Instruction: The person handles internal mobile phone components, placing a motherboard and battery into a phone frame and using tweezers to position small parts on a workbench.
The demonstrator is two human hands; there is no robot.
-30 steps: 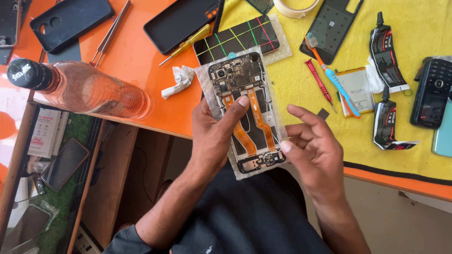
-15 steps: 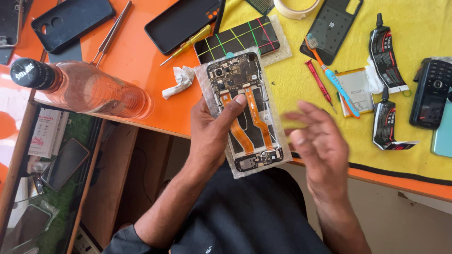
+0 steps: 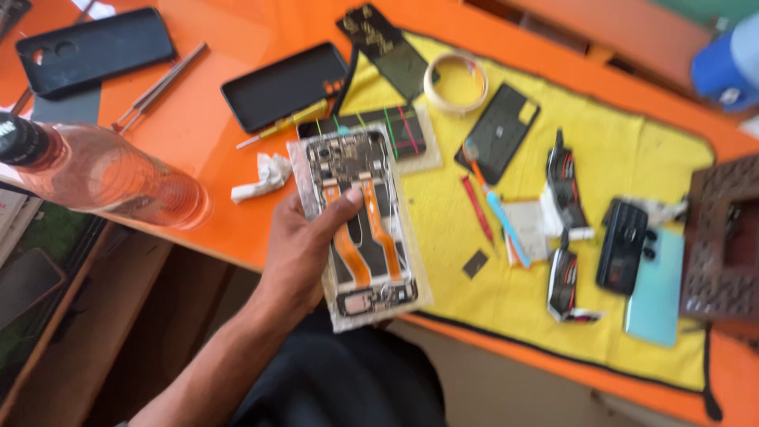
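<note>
**Opened phone held in one hand over the bench edge**

Gripped in the left hand (image 3: 304, 249), the opened phone (image 3: 362, 225) sat face-down in the palm with its back cover off, the thumb pressed across the board just above two orange ribbon cables. The phone hung tilted over the front edge of the orange table (image 3: 213, 134), partly above the yellow cloth (image 3: 632, 158) and partly above the person's lap. The right hand was out of the picture.

Just behind the phone lay a dark cutting mat with coloured lines (image 3: 395, 130), half hidden by the phone's top end. To the left of it a crumpled white tissue (image 3: 265, 178) rested on the table, and a clear bottle with a dark cap (image 3: 103, 178) lay on its side near the edge. A black phone case (image 3: 95, 51), metal tweezers (image 3: 158, 87) and a black back panel (image 3: 285, 85) lay farther back.

On the cloth to the right were a roll of tape (image 3: 455, 81), a dark rear cover (image 3: 500, 130), a red tool (image 3: 477, 207) beside a blue one (image 3: 506, 229), a small black keypad phone (image 3: 622, 245) and a pale teal phone (image 3: 655, 289). A dark carved wooden box (image 3: 723, 245) stood at the far right.
</note>
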